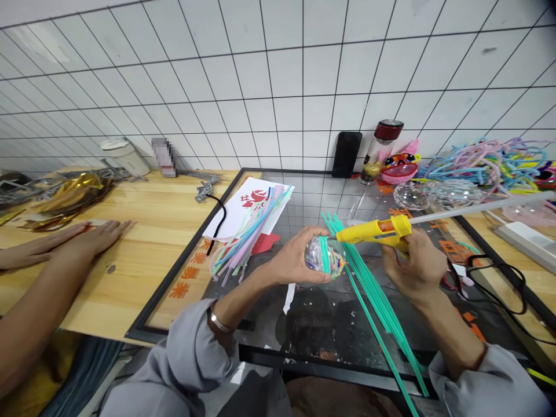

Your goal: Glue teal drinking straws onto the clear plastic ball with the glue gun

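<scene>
My left hand is closed around a clear plastic ball with coloured bits inside and the tops of several teal strips pressed against it. The strips fan down toward my lap. My right hand grips a yellow glue gun, its nozzle pointing left at the ball where the strips meet it. A white glue stick juts out of the gun's back to the right.
A glass sheet in a black frame lies on the wooden table. Pastel strips on white paper, a phone, a bottle, clear domes and a heap of coloured loops lie around. Another person's hand rests flat at left.
</scene>
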